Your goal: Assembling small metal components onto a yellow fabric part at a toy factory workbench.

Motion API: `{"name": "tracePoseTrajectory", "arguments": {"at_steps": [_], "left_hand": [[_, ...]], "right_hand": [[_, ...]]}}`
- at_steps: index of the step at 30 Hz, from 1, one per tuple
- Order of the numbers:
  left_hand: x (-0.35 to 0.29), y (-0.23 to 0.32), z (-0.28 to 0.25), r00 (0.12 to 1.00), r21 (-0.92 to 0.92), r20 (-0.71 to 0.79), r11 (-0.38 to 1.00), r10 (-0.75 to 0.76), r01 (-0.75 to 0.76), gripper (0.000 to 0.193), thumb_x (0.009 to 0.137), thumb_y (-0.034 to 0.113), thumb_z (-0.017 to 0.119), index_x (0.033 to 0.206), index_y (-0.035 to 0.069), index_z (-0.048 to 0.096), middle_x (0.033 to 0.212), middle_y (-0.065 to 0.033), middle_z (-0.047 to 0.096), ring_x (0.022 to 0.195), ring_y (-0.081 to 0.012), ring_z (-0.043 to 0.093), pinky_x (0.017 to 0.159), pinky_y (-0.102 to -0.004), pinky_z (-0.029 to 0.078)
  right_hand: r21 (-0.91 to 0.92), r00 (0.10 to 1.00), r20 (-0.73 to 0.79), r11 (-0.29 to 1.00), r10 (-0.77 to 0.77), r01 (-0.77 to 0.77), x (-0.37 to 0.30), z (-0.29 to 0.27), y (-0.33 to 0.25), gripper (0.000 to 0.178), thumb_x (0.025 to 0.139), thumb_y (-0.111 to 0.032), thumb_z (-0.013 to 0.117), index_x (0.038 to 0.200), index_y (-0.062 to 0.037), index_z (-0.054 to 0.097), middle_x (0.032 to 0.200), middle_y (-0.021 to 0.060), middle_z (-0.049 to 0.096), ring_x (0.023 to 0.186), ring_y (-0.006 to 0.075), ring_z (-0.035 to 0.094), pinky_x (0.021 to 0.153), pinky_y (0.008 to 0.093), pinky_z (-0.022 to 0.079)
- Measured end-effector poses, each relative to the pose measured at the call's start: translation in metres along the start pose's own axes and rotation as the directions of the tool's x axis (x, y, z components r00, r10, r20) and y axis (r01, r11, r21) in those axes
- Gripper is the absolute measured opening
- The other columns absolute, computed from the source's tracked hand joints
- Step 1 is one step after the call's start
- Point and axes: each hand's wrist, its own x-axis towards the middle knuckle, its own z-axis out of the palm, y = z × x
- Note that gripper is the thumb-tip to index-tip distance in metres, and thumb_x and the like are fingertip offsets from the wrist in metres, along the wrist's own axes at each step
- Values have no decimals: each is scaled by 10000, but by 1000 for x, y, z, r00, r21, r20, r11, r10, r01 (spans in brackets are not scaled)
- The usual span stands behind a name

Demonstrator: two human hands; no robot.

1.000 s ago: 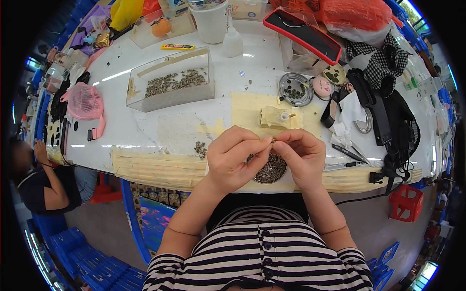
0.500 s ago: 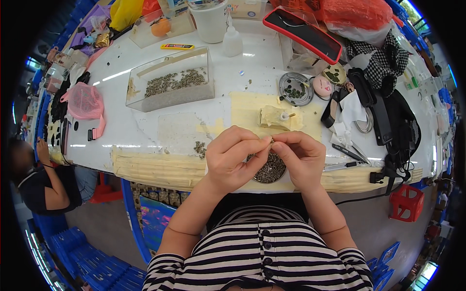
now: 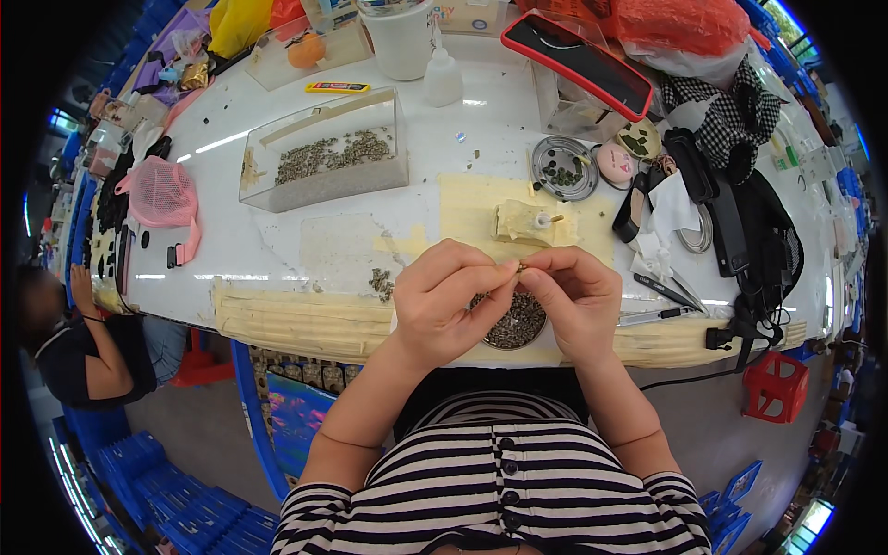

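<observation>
Plastic bin: between the worktop's near and far edges; small pieces inside, done or waiting unclear.
Loose pile: near the near edge.
Left hand: thumb and forefinger pinching a tiny piece.
Dish: near edge, well filled; plenty seems left.
Tiny piece: above dish, brownish, shape unclear; apparently mid-work.
Right hand: fingertips pinching it too.

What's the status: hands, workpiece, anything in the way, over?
Left hand and right hand pinching a tiny piece between them, details too small to tell. Dish of small parts below, partly hidden by hands. Taped block just beyond.
</observation>
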Motion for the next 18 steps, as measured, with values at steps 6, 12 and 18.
{"name": "tracePoseTrajectory", "arguments": {"at_steps": [6, 12, 18], "left_hand": [[0, 0, 0, 999, 5, -22, 1000, -26, 26, 194, 690, -55, 789, 852, 24, 719, 761, -73, 637, 617, -182, 601, 519, -273, 469], [-3, 0, -1, 1000, -1, -2, 1000, -21, 21, 253, 686, -100, 769, 912, 9, 733, 778, -75, 645, 663, -159, 608, 576, -248, 470], [-2, -2, -3, 999, -12, 8, 999, 35, -35, 274, 686, -112, 764, 931, 7, 734, 778, -66, 641, 664, -163, 597, 565, -258, 464]], "right_hand": [[-238, 971, 5, 943, -240, 234, 1, 5, 1, 167, 860, 22, 730, 1025, 38, 711, 913, 85, 731, 811, 102, 678, 739, 239, 545], [-207, 991, 8, 969, -137, 136, 0, 3, 1, 183, 868, 11, 729, 1049, 28, 717, 919, 74, 731, 816, 98, 677, 735, 240, 543], [60, 997, 44, 996, 69, -71, 2, 3, -3, 189, 888, -1, 717, 1069, 47, 695, 940, 71, 726, 844, 103, 681, 774, 236, 544]]}}
